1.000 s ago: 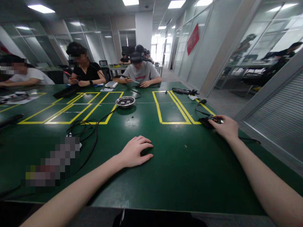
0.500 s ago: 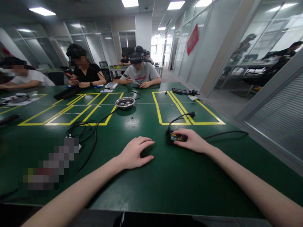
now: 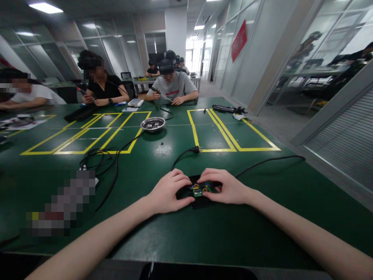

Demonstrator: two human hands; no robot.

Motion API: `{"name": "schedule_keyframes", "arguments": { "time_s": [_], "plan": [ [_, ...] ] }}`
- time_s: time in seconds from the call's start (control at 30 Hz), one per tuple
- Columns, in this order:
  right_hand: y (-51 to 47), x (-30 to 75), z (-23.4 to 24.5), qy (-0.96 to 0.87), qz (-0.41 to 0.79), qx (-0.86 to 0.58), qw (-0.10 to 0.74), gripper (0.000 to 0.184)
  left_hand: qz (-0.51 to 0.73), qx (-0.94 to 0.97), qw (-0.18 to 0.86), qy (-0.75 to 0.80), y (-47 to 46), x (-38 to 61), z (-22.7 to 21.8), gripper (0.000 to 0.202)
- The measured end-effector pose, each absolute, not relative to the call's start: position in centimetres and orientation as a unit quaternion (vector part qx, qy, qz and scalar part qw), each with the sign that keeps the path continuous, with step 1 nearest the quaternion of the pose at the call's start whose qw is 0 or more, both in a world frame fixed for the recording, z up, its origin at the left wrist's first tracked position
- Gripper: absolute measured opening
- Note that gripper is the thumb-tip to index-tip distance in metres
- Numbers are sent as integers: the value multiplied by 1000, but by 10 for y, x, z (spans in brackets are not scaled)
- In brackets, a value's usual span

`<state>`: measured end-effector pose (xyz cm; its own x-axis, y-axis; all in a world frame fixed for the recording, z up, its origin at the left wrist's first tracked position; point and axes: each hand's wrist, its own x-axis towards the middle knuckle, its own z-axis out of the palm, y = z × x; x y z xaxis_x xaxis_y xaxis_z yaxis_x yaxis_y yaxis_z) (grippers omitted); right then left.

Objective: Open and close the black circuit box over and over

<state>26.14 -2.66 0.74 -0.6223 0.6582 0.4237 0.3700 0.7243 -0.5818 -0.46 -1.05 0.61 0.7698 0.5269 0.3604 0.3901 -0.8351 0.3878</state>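
Observation:
An opened black power adapter lies low over the table in front of me, its green circuit board point(image 3: 198, 192) with copper coils facing up. My left hand point(image 3: 170, 191) curls its thumb and fingers round the adapter's left end. At the right end, my right hand point(image 3: 229, 187) grips it with thumb and fingertips. A flat black piece point(image 3: 201, 203), perhaps part of the casing, shows beneath the board. One short cord leads to a black plug point(image 3: 196, 149) beyond my hands; a black cable point(image 3: 268, 160) runs off to the right. My fingers hide both ends of the adapter.
A metal bowl point(image 3: 153, 124) with small metal parts stands ahead on the green table point(image 3: 233, 241). A blurred-out strip-shaped object point(image 3: 64, 204) and coiled cable point(image 3: 100, 157) lie left. Yellow tape marks rectangles farther off. A folded black tripod point(image 3: 229, 109) lies at the back; people sit opposite.
My right hand has brought the adapter left and nearer to me, and the plug has slid left with it. My left hand, earlier beside it and holding nothing, now grips its left end.

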Motion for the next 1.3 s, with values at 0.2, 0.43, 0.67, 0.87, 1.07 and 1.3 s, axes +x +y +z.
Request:
{"name": "schedule_keyframes", "arguments": {
  "time_s": [0.2, 0.43, 0.67, 0.87, 1.07, 1.3],
  "plan": [
    [-23, 262, 5, -887, 138, -310, 314, 28, 219, 926, 129, 279, -6, -5, 2, 50],
    [-15, 278, 3, -890, 123, -344, 272, 24, 216, 932, 154, 247, 4, -11, 1, 69],
    [-14, 274, 2, -873, 113, -356, 312, 39, 205, 935, 173, 233, 11, -15, 0, 87],
    [-9, 269, -1, -876, 143, -353, 296, 44, 208, 932, 179, 235, 13, -15, -1, 66],
    [-15, 269, 7, -886, 196, -326, 265, 47, 215, 922, 167, 275, 13, -14, -2, 61],
    [-15, 264, 9, -853, 193, -386, 294, 49, 208, 923, 190, 261, 14, -15, -4, 87]
  ]
}}
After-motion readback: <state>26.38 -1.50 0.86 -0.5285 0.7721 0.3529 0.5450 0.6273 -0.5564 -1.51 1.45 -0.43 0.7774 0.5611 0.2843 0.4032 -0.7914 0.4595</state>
